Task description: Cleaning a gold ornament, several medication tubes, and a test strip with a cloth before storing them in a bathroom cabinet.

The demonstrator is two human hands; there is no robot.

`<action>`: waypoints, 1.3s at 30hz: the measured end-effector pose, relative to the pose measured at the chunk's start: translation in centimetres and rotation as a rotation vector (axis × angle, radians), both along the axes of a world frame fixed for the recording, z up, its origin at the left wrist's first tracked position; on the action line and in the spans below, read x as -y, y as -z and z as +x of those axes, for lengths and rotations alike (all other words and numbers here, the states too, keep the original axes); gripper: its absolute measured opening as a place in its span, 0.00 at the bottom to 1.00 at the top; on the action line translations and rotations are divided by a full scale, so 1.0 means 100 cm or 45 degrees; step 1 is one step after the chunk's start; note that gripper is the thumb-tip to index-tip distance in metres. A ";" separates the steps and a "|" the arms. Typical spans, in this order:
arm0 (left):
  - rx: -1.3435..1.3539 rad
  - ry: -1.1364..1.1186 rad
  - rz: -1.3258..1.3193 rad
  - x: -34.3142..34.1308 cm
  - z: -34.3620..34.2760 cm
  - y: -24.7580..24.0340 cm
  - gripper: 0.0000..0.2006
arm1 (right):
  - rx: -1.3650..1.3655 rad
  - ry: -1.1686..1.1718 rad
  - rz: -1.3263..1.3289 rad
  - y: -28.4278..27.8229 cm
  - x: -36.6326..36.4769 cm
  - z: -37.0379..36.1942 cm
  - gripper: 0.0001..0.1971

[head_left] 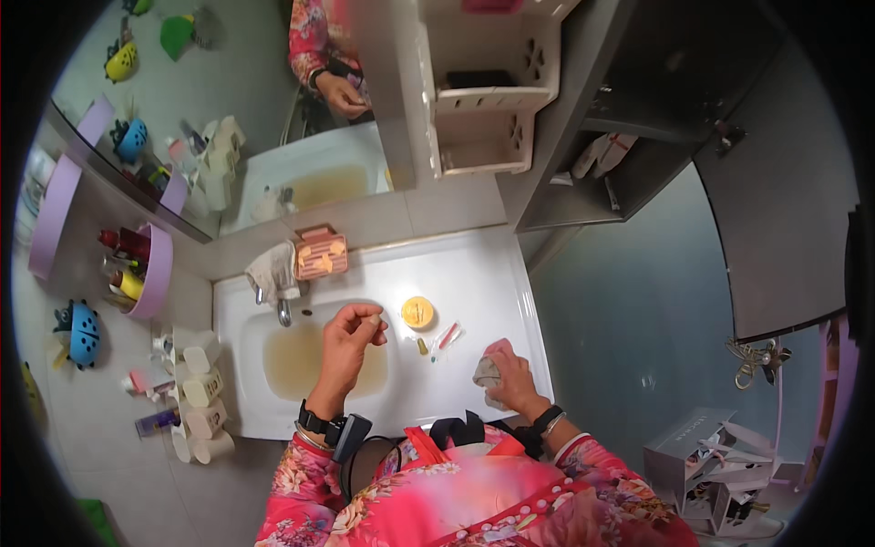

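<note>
Over the right rim of a white washbasin [474,264] that holds brownish water [292,360], my left hand [342,351] is raised with thumb and fingers pinched together. A small pale bit shows at its fingertips, too small to name. On the counter to the right, my right hand [518,381] closes round a crumpled greyish cloth [488,371] with a pink part beside it. Between the hands lie a round yellow lidded container [417,313], a small olive-green piece [422,346] and a thin clear packet with a red strip [448,336].
Behind the basin are a faucet [284,314] draped with a cloth [272,270] and a pink soap dish [321,254]. White cup holders [202,389] and a blue ladybird holder [84,335] line the left wall. An open cabinet door [784,219] hangs at right.
</note>
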State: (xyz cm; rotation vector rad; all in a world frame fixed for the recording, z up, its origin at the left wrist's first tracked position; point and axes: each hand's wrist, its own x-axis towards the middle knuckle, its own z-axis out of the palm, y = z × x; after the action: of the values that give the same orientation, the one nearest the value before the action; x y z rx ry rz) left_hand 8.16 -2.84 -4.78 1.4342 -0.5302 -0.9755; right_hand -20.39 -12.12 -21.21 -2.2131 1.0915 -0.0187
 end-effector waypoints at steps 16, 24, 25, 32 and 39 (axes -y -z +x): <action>1.733 0.347 -0.861 0.148 -0.030 -0.220 0.06 | 0.099 -0.005 -0.131 0.015 0.013 0.000 0.22; 2.227 0.923 0.259 0.212 -0.036 -0.253 0.24 | 0.114 -0.001 -0.043 0.014 0.015 -0.004 0.24; 2.238 0.918 0.264 0.216 -0.037 -0.256 0.24 | 0.121 -0.003 -0.034 0.014 0.015 -0.005 0.25; 2.216 0.997 0.483 0.224 -0.039 -0.257 0.29 | 0.167 -0.011 -0.044 0.016 0.017 -0.010 0.25; 2.118 0.820 0.377 0.228 -0.021 -0.245 0.26 | 0.178 -0.019 -0.058 0.022 0.017 -0.008 0.26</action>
State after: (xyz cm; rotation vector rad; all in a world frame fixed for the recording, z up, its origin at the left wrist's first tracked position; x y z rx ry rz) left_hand 6.07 -25.64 19.75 2.1961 -2.2012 -0.0430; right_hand -21.23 -13.87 -23.43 -2.2236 1.0067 -0.1905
